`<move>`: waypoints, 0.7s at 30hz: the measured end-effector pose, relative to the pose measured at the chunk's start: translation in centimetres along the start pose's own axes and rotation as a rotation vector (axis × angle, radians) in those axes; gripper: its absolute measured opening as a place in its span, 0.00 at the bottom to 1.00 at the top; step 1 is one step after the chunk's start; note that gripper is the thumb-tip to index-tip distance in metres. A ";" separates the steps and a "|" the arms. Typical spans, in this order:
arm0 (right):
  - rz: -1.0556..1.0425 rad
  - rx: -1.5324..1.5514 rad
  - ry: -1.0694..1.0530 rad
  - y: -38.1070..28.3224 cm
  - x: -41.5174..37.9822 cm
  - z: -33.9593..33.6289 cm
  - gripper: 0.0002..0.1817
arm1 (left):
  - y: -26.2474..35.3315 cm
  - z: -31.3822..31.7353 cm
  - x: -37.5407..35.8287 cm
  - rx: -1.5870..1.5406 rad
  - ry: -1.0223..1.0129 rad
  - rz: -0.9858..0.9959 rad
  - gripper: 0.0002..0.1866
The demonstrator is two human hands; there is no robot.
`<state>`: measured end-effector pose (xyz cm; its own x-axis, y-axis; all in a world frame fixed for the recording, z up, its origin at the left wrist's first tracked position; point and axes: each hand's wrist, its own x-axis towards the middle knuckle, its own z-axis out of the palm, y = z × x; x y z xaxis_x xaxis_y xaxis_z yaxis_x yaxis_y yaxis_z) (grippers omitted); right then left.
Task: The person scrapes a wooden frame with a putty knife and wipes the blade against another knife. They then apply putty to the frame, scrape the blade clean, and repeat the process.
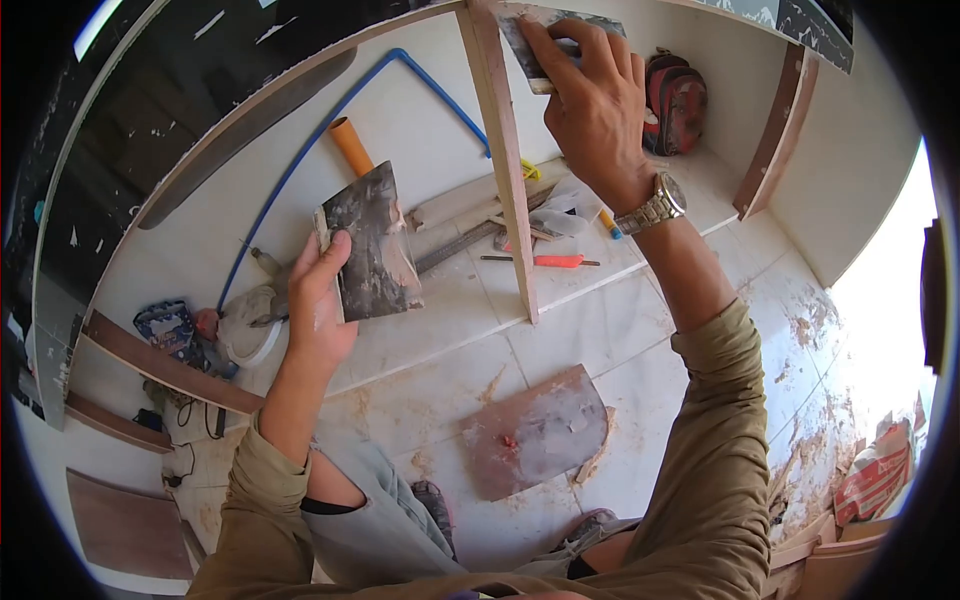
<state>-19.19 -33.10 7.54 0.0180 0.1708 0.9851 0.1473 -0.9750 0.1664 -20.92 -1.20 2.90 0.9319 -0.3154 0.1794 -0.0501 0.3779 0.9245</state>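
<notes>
In my left hand [318, 290] is a wide, dark putty scraper [372, 245], tilted with its flat face up. Pale brown putty is smeared along its far edge, and my thumb presses on its near side. My right hand [603, 105], raised and wearing a metal watch [655, 204], grips a second putty scraper [519, 52] by its back edge. That blade sits at the top of the wooden upright [503, 160], where the upright meets the dark top edge of the frame. Part of the blade is hidden behind my fingers.
On the floor lies a brown board [540, 430] with a whitish smear. Behind the upright are a red-handled tool [558, 261], a blue pipe [290, 170], an orange tube [350, 147] and a red-black backpack [677, 103]. A red-white bag [875, 475] stands at right.
</notes>
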 end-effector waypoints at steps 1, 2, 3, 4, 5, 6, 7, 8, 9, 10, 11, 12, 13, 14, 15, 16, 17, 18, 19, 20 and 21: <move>0.002 0.002 0.026 0.2 0.1 0.5 0.33 | 0.0 0.0 0.1 0.005 0.005 0.002 0.21; 0.005 0.004 0.048 0.2 0.0 0.8 0.33 | -0.1 -0.1 0.1 0.010 0.011 -0.001 0.21; -0.010 -0.010 0.037 0.4 0.0 1.0 0.33 | -0.1 -0.1 0.2 0.013 0.015 -0.003 0.20; -0.027 -0.022 0.025 0.5 0.1 1.2 0.33 | -0.1 -0.2 0.2 0.014 0.015 -0.009 0.20; -0.047 -0.033 0.012 0.6 0.2 1.3 0.33 | -0.1 -0.3 0.2 0.012 0.017 -0.014 0.20; -0.046 -0.036 0.014 0.6 0.2 1.5 0.33 | -0.1 -0.5 0.2 0.009 0.019 -0.018 0.20; -0.046 -0.036 0.018 0.6 0.2 1.8 0.33 | -0.1 -0.7 0.3 0.008 0.014 -0.019 0.21; -0.045 -0.035 0.019 0.6 0.1 2.0 0.33 | -0.2 -0.9 0.3 0.007 0.012 -0.024 0.21; -0.052 -0.036 0.028 0.7 0.2 2.4 0.33 | -0.2 -1.0 0.4 0.005 0.009 -0.027 0.21; -0.057 -0.037 0.038 1.0 0.2 2.9 0.32 | -0.2 -1.1 0.3 0.007 -0.001 -0.021 0.21; -0.062 -0.039 0.048 1.1 0.2 3.2 0.32 | -0.2 -1.0 0.3 0.010 -0.012 -0.014 0.22; -0.054 -0.007 0.038 0.8 0.6 3.0 0.30 | -0.1 -1.0 0.3 0.012 -0.023 -0.007 0.22; -0.045 0.025 0.025 0.3 1.0 2.5 0.27 | -0.1 -1.0 0.2 0.014 -0.022 -0.008 0.22; -0.035 0.057 0.013 0.0 1.2 2.3 0.25 | -0.1 -1.0 0.2 0.016 -0.022 -0.010 0.22; -0.049 0.027 0.018 0.4 1.1 2.7 0.27 | 0.0 -1.0 0.2 0.017 -0.023 -0.010 0.23; -0.062 -0.002 0.022 0.9 0.7 3.4 0.28 | 0.0 -1.2 0.3 0.016 -0.025 -0.014 0.22; -0.075 -0.032 0.026 1.4 0.3 3.8 0.30 | 0.0 -1.3 0.3 0.015 -0.028 -0.017 0.22; -0.094 -0.044 0.004 1.6 -0.3 3.6 0.30 | 0.0 -1.5 0.3 0.013 -0.030 -0.022 0.22; -0.112 -0.057 -0.019 1.8 -1.0 3.2 0.30 | -0.1 -1.6 0.3 0.012 -0.029 -0.019 0.22; -0.135 -0.068 -0.041 1.9 -1.4 3.0 0.29 | -0.2 -1.7 0.4 0.009 -0.028 -0.013 0.22; -0.134 -0.057 -0.040 1.6 -1.5 2.5 0.29 | -0.1 -1.8 0.4 0.007 -0.027 -0.005 0.22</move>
<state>-16.47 -34.56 6.19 0.0416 0.3041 0.9517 0.0951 -0.9494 0.2992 -19.87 0.14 2.26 0.9219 -0.3409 0.1842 -0.0484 0.3704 0.9276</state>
